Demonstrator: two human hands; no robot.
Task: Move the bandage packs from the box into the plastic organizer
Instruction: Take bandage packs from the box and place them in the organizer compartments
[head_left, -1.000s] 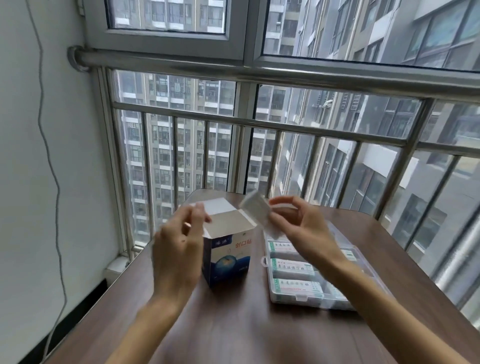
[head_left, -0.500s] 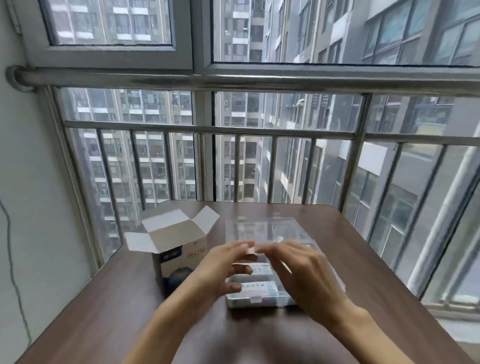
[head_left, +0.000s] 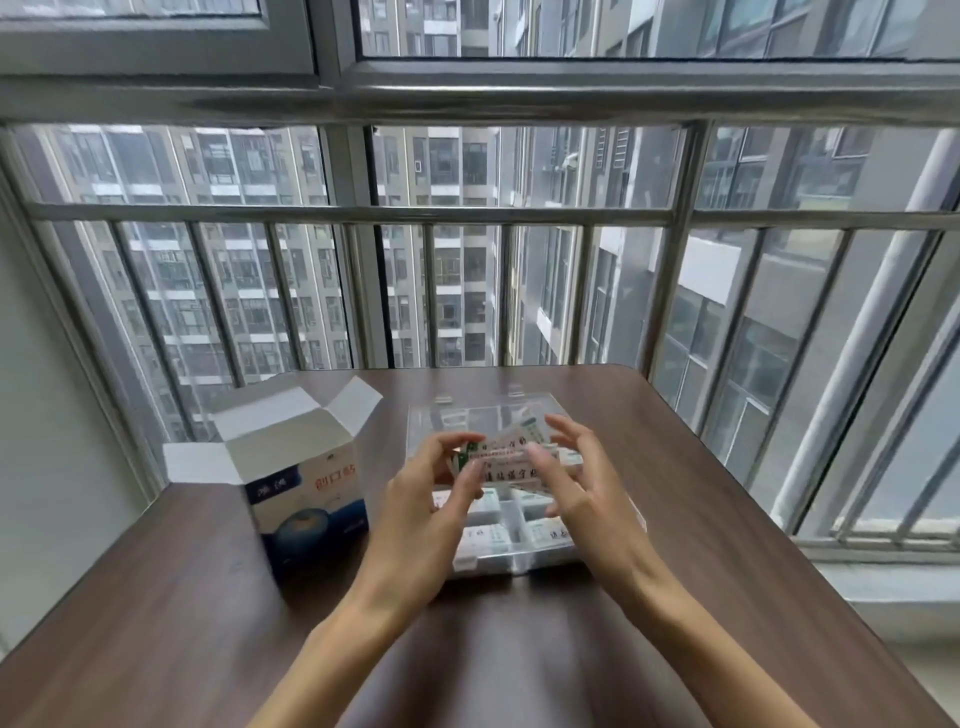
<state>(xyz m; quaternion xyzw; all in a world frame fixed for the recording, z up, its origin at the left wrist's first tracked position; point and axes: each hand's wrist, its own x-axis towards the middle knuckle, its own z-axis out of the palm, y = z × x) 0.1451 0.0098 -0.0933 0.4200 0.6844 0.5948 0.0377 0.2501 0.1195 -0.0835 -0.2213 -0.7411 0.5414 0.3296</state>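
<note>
Bandage packs (head_left: 506, 460), lifted from the box (head_left: 301, 478) a second ago, now hover over the plastic organizer (head_left: 519, 558), pinched between left hand (head_left: 431, 512) and right hand (head_left: 576, 488), nearly delivered.

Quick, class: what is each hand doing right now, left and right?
Left hand: pinches the bandage packs at their left end.
Right hand: holds the same packs from the right, above the plastic organizer.

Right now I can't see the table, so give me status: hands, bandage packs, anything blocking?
Left hand and right hand both hold bandage packs over the plastic organizer. Near compartments already stocked. Box open, left of organizer. Nothing blocking.
</note>
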